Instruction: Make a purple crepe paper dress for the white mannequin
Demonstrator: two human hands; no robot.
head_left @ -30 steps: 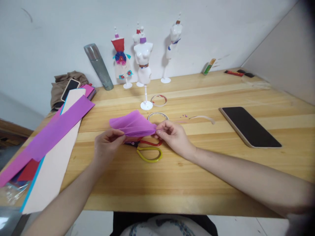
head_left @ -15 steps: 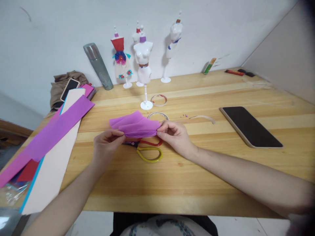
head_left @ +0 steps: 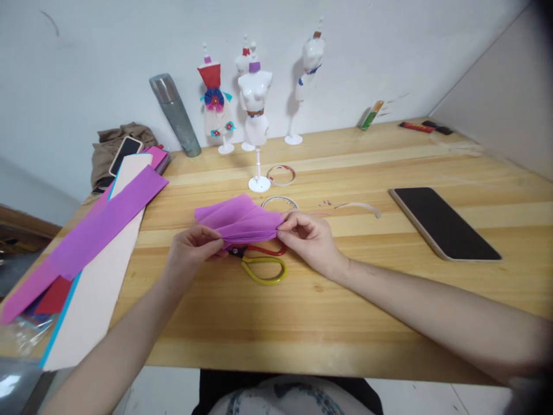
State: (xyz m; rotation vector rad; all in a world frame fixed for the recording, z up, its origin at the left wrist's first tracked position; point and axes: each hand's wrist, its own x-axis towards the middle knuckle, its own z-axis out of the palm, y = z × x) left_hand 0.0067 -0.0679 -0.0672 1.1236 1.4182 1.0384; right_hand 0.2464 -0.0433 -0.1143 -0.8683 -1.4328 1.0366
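Note:
A folded piece of purple crepe-like paper or fabric (head_left: pixel 244 216) is stretched between both hands, just above the table. My left hand (head_left: pixel 196 245) pinches its near left edge. At the right end, my right hand (head_left: pixel 307 237) grips a corner between thumb and fingers. Layered folds show along the near edge. Below lies a pair of scissors (head_left: pixel 266 281) with one yellow and one red handle loop; its blades are mostly hidden by the purple piece and my left hand. Behind the piece rests a roll of tape (head_left: pixel 280 199), partly covered.
White mini mannequins (head_left: pixel 256 109) stand near the wall, one wearing a red and cream outfit (head_left: pixel 212 98). A bottle (head_left: pixel 176 115) leans there. Purple strips (head_left: pixel 108 227) and a cream sheet (head_left: pixel 97 305) lie left. A tablet or large phone (head_left: pixel 444 223) lies right; a second tape roll (head_left: pixel 281 168) sits behind.
My left hand has slid slightly right along the near edge of the purple piece, its fingers now more underneath. My right hand keeps its pinch; the view has shifted a little.

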